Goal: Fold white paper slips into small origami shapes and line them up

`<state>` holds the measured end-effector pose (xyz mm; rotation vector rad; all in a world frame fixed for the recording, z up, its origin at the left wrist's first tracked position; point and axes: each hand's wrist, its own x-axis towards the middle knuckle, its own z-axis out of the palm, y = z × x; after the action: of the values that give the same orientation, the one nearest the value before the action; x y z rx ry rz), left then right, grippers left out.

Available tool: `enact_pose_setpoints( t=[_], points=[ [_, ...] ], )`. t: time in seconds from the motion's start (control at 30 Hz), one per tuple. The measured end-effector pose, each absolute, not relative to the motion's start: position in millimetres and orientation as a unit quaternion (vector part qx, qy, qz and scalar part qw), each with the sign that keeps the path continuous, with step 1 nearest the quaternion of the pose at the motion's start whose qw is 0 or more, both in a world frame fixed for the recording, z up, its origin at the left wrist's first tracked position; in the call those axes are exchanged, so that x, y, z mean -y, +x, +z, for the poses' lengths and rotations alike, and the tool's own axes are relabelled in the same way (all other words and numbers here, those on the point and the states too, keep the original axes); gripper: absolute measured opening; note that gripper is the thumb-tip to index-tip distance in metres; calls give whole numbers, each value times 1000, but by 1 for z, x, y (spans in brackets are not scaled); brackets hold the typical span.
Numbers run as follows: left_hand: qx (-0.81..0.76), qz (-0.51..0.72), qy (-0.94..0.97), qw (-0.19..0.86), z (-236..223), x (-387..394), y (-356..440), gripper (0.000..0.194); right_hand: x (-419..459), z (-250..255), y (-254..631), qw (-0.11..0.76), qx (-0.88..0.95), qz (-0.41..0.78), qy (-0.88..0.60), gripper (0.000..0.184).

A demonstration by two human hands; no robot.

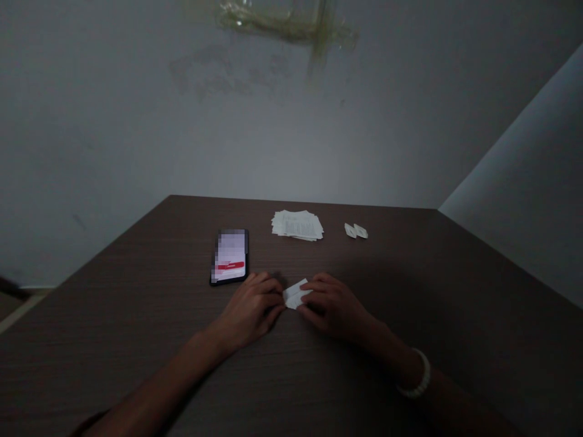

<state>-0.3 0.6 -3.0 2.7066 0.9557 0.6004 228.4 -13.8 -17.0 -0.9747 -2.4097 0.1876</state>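
Dim light lay over a bare grey wall [273, 145] and a dark brown wood-grained table [150, 346] whose far edge stood by it. High on the wall we saw yellowish strips of tape [277, 27], shiny in spots, with darker smudges below them. On our right a paler slanting surface [523, 176] met the table's far corner.

We had both hands low over the middle of the table, close together but not touching, with the small folded paper [295, 294] between them. Our right hand [334, 306] was closed on its right side, fingers over the top and thumb at the near edge. Our left hand [255, 306] had its bent fingertips at the paper's left edge; we could not tell whether they gripped it or merely touched it. A crease ran across the paper's white face. On our right wrist we wore a pale beaded bracelet [421, 376].

Just beyond our left hand a phone [232, 258] lay face up, its screen lit, partly pixelated, with a red band near the bottom. Past our hands, toward the wall, we had an uneven stack of printed papers [298, 226], its print too small to read. To the right of that stack lay two little folded pieces [356, 230], side by side.
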Motion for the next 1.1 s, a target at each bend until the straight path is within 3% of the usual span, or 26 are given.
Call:
enact_pose_setpoints(
  t=[0.47, 0.83, 1.1],
  points=[
    [-371, 231, 889, 139, -5, -2, 2, 11, 16, -16, 223, 236, 911, 84, -326, 14],
    [-410, 219, 875, 133, -2, 1, 6, 6, 19, -9, 221, 201, 926, 16, -319, 11],
    [-442, 236, 854, 139, -7, 1, 11, 12, 19, -11, 221, 192, 931, 8, -310, 11]
  ],
)
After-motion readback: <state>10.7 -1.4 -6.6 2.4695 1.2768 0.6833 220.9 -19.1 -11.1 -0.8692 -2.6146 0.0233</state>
